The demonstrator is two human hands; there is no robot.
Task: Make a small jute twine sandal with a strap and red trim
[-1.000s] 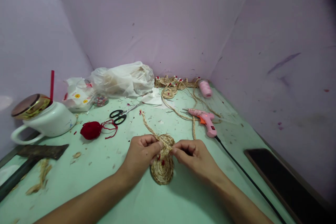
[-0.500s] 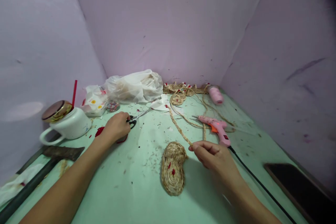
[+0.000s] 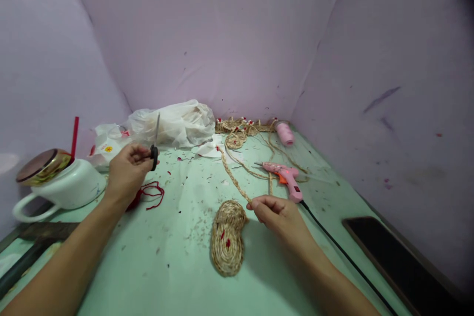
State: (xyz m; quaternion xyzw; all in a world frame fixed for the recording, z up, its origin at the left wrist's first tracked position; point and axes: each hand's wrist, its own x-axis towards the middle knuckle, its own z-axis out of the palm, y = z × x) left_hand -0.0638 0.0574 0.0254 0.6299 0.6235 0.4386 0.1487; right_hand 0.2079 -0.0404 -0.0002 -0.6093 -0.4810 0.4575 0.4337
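My left hand [image 3: 128, 172] is closed on the black handles of a pair of scissors [image 3: 154, 144], held above the table with the blades pointing up. My right hand [image 3: 276, 215] pinches a braided jute cord [image 3: 232, 175] just right of a flat oval jute coil [image 3: 226, 237] that lies on the green table [image 3: 177, 266]. The cord runs from the coil's top away toward the back of the table. Red yarn [image 3: 150, 193] lies under my left wrist.
A pink glue gun [image 3: 284, 178] with a black cable [image 3: 344, 252] lies right of the cord. A white mug [image 3: 62, 182] with a gold lid stands at left, plastic bags [image 3: 174, 122] and more jute [image 3: 237, 131] at the back, a pink spool [image 3: 285, 133], a dark phone [image 3: 388, 249] at right.
My left hand left the coil, reached to the scissors on the table and lifted them. My right hand kept its pinch on the cord beside the coil.
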